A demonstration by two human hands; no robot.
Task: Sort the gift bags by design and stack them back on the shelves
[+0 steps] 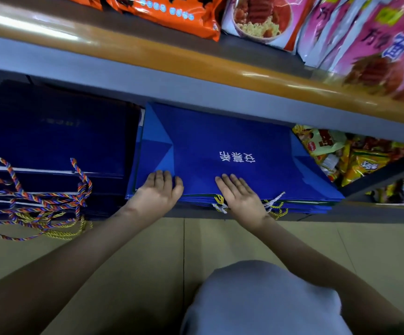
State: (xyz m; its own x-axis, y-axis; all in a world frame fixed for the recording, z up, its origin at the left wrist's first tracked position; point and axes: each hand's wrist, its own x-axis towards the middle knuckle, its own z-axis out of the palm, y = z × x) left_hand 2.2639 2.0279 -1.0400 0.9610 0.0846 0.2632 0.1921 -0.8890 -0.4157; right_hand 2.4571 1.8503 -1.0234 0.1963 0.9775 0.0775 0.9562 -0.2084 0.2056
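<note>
On the lower shelf (196,211), left hand (156,193) and right hand (241,198) press straight fingers flat on the blue bag stack (232,151).

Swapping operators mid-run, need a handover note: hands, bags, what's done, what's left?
Left hand: open, flat on the top bright blue bag, near its front left corner.
Right hand: open, flat on the same bag at its front edge.
That bag tops the blue stack on the lower shelf. The navy stack lies beside it on the left, snack packs on the right.
Done: two designs in separate stacks.
Left: probably square up the blue stack. No loose bags in view.
</note>
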